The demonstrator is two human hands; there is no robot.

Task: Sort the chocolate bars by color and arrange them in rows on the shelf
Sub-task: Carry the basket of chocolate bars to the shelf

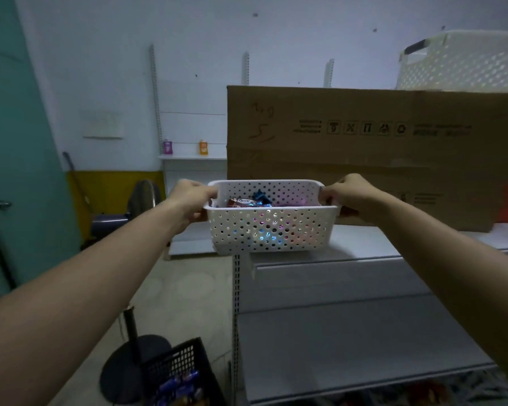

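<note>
A white perforated plastic basket [272,230] is at the left end of the top grey shelf [364,244], partly overhanging its corner. Inside lie several chocolate bars [241,203] in red-brown, blue and pink wrappers, more colours showing through the holes. My left hand [188,200] grips the basket's left handle and my right hand [349,194] grips its right handle. Whether the basket rests on the shelf or hangs just above it, I cannot tell.
A big cardboard box [364,148] stands right behind the basket, with a large white basket [464,65] above it. Lower grey shelves [349,341] step out toward me. A black crate [179,373] with wrapped bars and a round black stand base [129,367] sit on the floor at lower left.
</note>
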